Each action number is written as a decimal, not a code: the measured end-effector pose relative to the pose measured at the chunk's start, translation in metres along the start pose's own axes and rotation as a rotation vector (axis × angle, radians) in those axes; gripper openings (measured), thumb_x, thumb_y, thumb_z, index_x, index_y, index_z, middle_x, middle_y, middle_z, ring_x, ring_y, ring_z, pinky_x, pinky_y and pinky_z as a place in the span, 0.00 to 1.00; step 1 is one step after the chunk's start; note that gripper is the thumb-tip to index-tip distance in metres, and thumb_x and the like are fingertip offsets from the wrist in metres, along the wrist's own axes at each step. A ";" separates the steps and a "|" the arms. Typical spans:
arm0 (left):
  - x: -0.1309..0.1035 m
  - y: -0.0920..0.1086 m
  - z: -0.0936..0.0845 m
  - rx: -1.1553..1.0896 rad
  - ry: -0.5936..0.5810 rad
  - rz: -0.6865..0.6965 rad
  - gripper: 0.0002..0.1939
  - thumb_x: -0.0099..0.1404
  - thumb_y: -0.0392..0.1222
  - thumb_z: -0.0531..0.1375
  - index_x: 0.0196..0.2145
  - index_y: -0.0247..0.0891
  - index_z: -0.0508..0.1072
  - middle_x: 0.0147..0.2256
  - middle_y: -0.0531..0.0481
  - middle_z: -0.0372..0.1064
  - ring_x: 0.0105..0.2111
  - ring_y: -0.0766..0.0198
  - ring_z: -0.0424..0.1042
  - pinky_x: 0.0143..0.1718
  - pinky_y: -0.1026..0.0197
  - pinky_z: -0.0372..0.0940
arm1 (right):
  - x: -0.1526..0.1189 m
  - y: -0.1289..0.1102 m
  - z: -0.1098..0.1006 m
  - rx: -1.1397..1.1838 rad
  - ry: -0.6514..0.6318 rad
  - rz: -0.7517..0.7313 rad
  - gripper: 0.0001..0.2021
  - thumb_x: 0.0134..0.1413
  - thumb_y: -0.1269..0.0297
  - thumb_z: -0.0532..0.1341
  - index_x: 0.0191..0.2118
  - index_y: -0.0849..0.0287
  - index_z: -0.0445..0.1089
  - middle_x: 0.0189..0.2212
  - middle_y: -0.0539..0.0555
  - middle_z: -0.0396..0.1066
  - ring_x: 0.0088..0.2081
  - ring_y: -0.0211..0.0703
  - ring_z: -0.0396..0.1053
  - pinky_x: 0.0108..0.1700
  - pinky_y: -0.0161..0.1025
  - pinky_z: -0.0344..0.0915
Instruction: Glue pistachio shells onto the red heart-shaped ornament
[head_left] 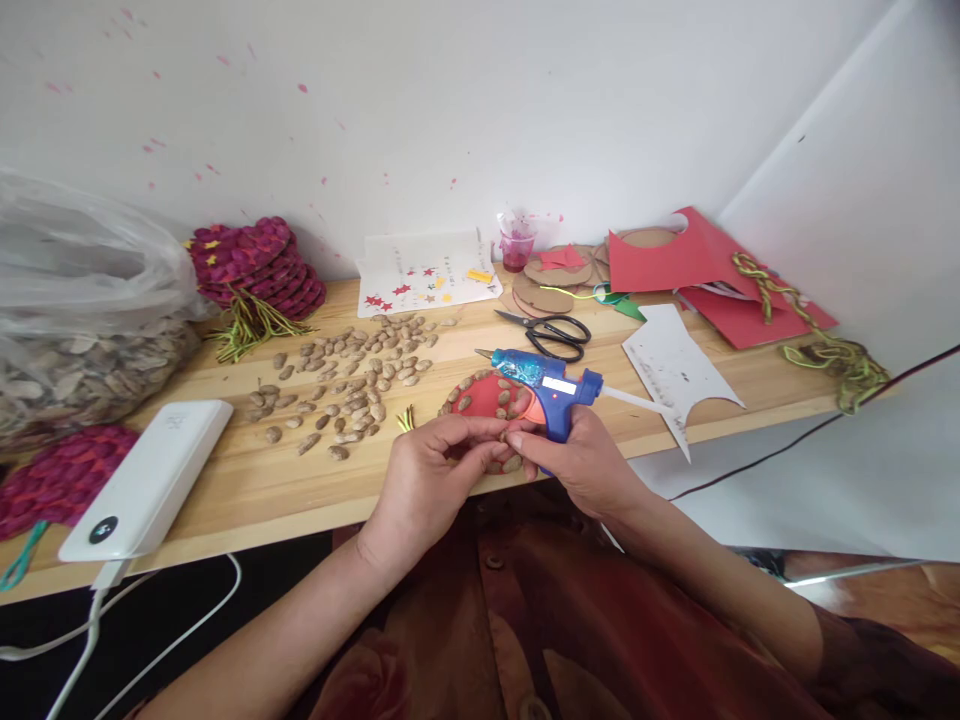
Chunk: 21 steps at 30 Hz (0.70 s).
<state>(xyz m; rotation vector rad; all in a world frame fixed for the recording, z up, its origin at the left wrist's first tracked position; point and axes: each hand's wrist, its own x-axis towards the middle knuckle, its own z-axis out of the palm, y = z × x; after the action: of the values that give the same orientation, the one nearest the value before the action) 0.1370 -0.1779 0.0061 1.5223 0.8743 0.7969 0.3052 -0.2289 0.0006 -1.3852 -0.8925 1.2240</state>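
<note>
My right hand is closed round the handle of a blue glue gun, whose nozzle points left. Its thumb and fingertips meet those of my left hand, pinched at something small, mostly hidden, that I cannot make out. Under both hands, at the table's front edge, lies a red disc with peanuts set around its rim. A small green-yellow tassel shows beside the disc on the left. Loose peanuts are scattered over the wooden table further left.
Black scissors lie behind the glue gun. At the right are white card, red card and green cord. A white power bank, a bag of peanuts and purple decorated pieces stand left; a plastic cup is behind.
</note>
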 end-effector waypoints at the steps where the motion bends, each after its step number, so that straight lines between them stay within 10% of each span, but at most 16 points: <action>1: 0.000 0.000 0.000 0.016 0.011 0.011 0.08 0.63 0.39 0.67 0.40 0.42 0.83 0.39 0.51 0.82 0.36 0.62 0.80 0.41 0.63 0.76 | 0.000 -0.001 0.000 -0.012 0.000 -0.004 0.08 0.49 0.60 0.69 0.31 0.58 0.72 0.23 0.46 0.70 0.22 0.35 0.65 0.26 0.36 0.65; 21: -0.004 -0.001 0.002 0.149 0.028 0.107 0.07 0.64 0.39 0.66 0.39 0.43 0.84 0.36 0.50 0.82 0.34 0.62 0.80 0.39 0.63 0.75 | -0.002 -0.009 0.003 -0.040 -0.004 -0.022 0.06 0.46 0.66 0.67 0.29 0.56 0.69 0.21 0.44 0.68 0.22 0.36 0.65 0.25 0.36 0.67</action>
<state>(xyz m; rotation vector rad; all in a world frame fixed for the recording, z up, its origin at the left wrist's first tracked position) 0.1372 -0.1822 0.0044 1.7038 0.8947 0.8482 0.3031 -0.2285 0.0101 -1.4019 -0.9367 1.1984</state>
